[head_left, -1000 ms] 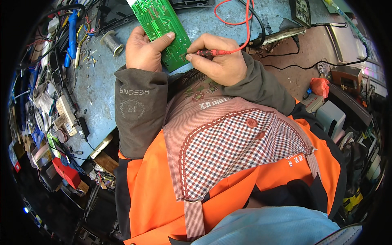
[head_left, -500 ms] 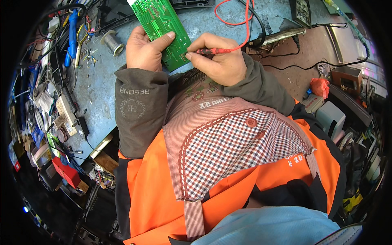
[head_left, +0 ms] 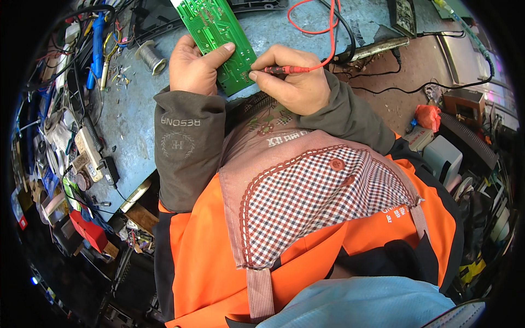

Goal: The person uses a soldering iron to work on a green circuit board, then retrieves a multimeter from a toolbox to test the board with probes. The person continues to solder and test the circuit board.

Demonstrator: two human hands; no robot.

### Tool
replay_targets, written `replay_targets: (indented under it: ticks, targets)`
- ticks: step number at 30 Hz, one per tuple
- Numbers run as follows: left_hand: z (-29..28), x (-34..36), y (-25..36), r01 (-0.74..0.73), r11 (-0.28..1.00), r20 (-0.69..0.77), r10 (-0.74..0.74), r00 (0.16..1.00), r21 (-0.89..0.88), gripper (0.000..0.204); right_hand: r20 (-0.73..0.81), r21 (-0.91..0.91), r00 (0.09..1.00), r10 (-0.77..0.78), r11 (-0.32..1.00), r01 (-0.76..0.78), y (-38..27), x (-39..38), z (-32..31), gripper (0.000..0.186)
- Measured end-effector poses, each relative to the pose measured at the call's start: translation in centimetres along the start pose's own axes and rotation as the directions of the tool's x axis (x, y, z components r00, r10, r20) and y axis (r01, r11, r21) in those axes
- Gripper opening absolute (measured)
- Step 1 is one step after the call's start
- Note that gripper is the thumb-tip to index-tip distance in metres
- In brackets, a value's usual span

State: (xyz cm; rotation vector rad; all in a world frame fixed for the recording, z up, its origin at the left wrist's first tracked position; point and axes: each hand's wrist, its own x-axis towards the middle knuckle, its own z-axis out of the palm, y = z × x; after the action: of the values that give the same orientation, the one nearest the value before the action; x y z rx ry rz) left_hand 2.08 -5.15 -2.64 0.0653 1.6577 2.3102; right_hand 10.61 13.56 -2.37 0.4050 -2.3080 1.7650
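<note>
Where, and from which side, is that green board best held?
Probably the long left edge, coming from the left, as the left hand does, thumb on the face. The green board is flat, so it should pinch easily, and this leaves the right edge open to the red probe in the right hand.
</note>
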Motion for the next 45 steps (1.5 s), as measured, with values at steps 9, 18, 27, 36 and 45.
replay_targets:
  ticks: [9, 18, 27, 36, 45]
  targets:
    - [0.04, -0.09, 0.29, 0.011, 1.000, 0.015, -0.011, 1.000, 0.005, 0.034, 0.015, -0.038, 0.998, -0.060, 0.997, 0.060, 0.17, 0.18, -0.19, 0.010]
    - [0.16, -0.13, 0.36, 0.010, 1.000, 0.001, -0.010, 1.000, 0.001, 0.034, 0.034, 0.018, 0.998, -0.044, 0.999, 0.044, 0.20, 0.12, 0.03, 0.010]
    - [0.06, -0.04, 0.21, 0.011, 1.000, -0.004, -0.011, 1.000, 0.008, 0.034, 0.031, 0.007, 0.999, -0.042, 0.999, 0.042, 0.06, 0.21, -0.25, 0.010]
    - [0.15, -0.02, 0.25, -0.005, 1.000, 0.003, 0.005, 1.000, 0.013, 0.036, 0.034, 0.010, 0.999, 0.021, 1.000, -0.022, -0.16, 0.17, -0.28, 0.010]
    - [0.03, 0.02, 0.09, 0.013, 1.000, 0.005, -0.013, 1.000, 0.002, 0.033, 0.005, 0.006, 1.000, -0.001, 1.000, 0.001, -0.30, 0.04, -0.33, 0.010]
